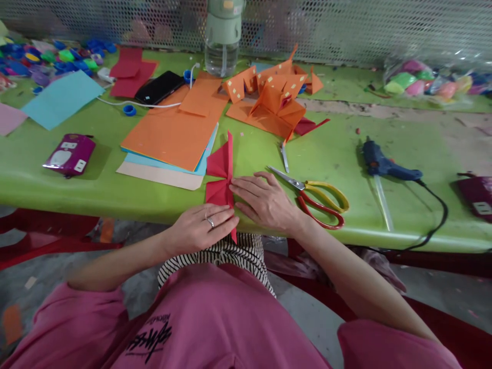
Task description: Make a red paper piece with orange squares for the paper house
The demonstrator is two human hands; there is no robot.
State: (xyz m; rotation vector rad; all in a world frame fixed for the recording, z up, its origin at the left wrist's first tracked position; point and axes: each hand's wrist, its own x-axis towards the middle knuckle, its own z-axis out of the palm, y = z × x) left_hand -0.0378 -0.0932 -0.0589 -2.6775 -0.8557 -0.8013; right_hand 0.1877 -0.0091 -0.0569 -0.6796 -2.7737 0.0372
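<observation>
The right hand (269,202) had spread fingers touching the folded red paper (217,191). The left hand (198,225) lay over its near part; I couldn't tell if it pinched. The paper poked past the worktop (326,138), near scissors (302,187).

Pink tee (226,312), short slvs (82,312) | blk print (149,338) | blk/wht striped btms (248,248) | ring (210,222), L hand (200,225)

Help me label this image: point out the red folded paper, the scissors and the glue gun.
Red folded paper (219,189): head view, on its lower left panel.
Scissors (300,185): head view, where blades meet handles.
Glue gun (377,163): head view, on its blue body.
</observation>
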